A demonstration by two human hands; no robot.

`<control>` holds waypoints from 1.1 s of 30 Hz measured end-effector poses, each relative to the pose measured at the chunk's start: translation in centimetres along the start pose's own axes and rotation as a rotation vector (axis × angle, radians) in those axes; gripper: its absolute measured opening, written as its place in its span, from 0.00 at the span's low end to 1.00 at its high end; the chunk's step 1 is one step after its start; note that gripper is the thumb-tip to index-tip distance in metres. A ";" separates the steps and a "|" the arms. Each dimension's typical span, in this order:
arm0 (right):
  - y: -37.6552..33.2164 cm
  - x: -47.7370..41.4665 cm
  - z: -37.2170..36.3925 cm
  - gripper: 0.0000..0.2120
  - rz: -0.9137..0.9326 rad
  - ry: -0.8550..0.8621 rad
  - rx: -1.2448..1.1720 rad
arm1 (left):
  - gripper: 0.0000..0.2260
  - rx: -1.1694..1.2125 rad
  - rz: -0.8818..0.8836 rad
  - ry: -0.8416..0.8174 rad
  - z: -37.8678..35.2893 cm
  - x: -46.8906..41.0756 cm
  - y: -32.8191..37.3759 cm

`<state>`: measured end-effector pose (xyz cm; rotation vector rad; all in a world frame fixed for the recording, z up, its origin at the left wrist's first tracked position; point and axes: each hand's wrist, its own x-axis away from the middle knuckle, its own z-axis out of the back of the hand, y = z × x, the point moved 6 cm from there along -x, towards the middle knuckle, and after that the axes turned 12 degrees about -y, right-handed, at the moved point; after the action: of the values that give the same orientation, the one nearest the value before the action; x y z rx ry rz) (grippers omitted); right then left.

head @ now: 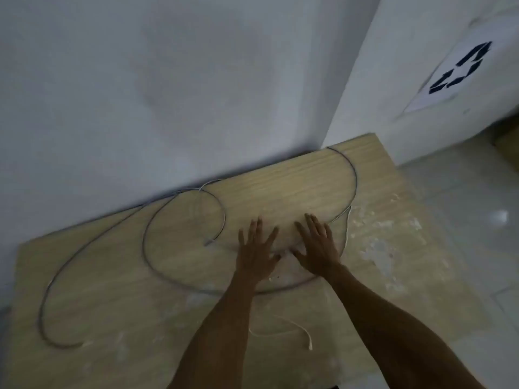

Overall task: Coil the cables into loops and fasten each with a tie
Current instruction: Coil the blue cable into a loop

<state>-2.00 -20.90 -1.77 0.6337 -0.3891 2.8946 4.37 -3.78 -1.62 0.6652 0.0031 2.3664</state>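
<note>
Wooden board: carries everything. Grey cable: uncoiled, sprawling across the board, one loose loop left of both hands, its free end just beside the left hand. Left hand nearer; right hand alongside. Both flat, fingers spread, gripping nothing. White tie: nearer the person, under the forearms.

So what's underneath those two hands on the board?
Both the left hand and right hand lie flat, fingers spread, on the wooden board. The grey cable curves around them; anything beneath the palms is hidden.
</note>
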 end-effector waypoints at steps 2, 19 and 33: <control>0.7 -0.6 -0.7 0.39 0.049 0.031 -0.005 | 0.33 0.042 -0.009 0.043 -1.1 -1.0 0.1; 1.2 -2.2 -1.6 0.37 0.034 0.063 0.104 | 0.23 0.110 -0.043 0.252 -2.2 -1.4 -0.2; 0.9 -3.6 -1.4 0.37 0.081 0.021 0.151 | 0.16 0.109 -0.118 0.474 -2.7 -1.4 -0.2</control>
<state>0.47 -21.70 -4.72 0.6231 -0.1992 3.0267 4.14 -3.99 -4.64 0.1344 0.3693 2.3645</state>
